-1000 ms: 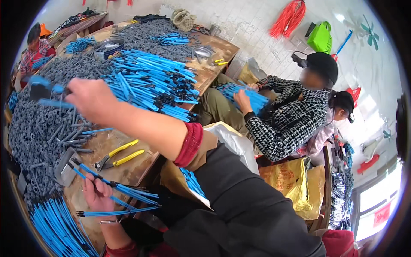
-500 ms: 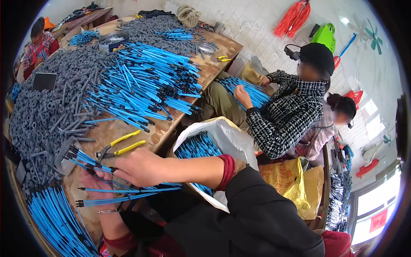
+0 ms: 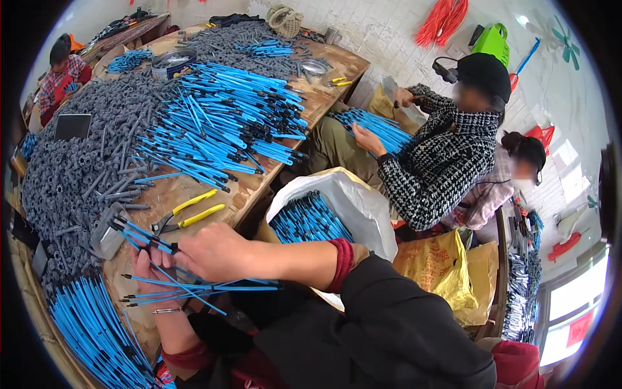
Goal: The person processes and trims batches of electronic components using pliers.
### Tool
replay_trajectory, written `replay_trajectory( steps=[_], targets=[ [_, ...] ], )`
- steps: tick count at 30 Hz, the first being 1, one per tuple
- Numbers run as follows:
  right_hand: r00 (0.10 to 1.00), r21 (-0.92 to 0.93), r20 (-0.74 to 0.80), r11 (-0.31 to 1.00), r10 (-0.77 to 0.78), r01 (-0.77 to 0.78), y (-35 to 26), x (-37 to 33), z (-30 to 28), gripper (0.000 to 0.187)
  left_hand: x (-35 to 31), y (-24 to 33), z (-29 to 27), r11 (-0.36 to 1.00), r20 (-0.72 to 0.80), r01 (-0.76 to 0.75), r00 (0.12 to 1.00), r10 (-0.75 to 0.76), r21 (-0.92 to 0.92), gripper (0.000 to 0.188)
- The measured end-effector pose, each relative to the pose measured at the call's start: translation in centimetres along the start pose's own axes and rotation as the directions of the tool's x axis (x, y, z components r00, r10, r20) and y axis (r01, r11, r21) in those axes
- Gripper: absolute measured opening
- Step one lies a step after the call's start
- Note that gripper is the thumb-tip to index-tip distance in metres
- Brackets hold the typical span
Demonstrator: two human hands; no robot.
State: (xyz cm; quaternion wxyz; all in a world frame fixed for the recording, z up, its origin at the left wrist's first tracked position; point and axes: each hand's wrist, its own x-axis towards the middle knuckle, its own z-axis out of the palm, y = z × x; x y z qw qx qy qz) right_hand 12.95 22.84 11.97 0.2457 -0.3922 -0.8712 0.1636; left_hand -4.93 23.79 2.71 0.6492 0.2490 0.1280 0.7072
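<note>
My left hand [image 3: 150,271] grips a fan of thin blue rods with black tips [image 3: 194,286] low over the wooden table [image 3: 170,194]. My right hand [image 3: 210,251] reaches across from the right and pinches the same rods where they cross. Some rods stick up to the left toward a small metal block [image 3: 105,232]. Yellow-handled pliers [image 3: 188,214] lie just above my hands.
A large heap of blue rods [image 3: 227,126] and a mass of grey parts [image 3: 71,162] cover the table. A white bag of blue rods [image 3: 317,217] stands at the table edge. More rods [image 3: 91,330] lie lower left. Two seated people work at right, another far left.
My right hand came back from the far heap to the bundle near my body and now closes on the rods held by my left hand.
</note>
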Motion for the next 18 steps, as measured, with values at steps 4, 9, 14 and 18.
replay_trajectory(
  steps=[4, 9, 14, 18],
  targets=[
    [1.0, 0.038, 0.015, 0.999, 0.024, -0.024, 0.7, 0.1, 0.5, 0.023, -0.3, 0.2, 0.9, 0.996, 0.102, 0.052, 0.994, -0.045, -0.068, 0.025],
    [0.889, 0.078, -0.443, 0.983, -0.116, 0.167, 3.3, 0.0, 0.8, 0.02, -0.6, -0.3, 1.5, 0.99, 0.012, -0.015, 1.0, 0.017, -0.139, 0.022],
    [0.839, -0.231, -0.541, 0.969, -0.058, -0.082, 8.8, -0.8, 0.4, 0.026, -0.8, 0.5, -0.9, 0.961, 0.238, 0.119, 0.97, -0.058, -0.25, 0.023],
    [0.907, -0.235, -0.42, 0.968, -0.021, -0.086, 11.6, 0.1, 1.3, 0.022, -3.5, 2.3, -3.7, 0.967, 0.209, 0.151, 0.972, -0.108, -0.204, 0.023]
  ],
)
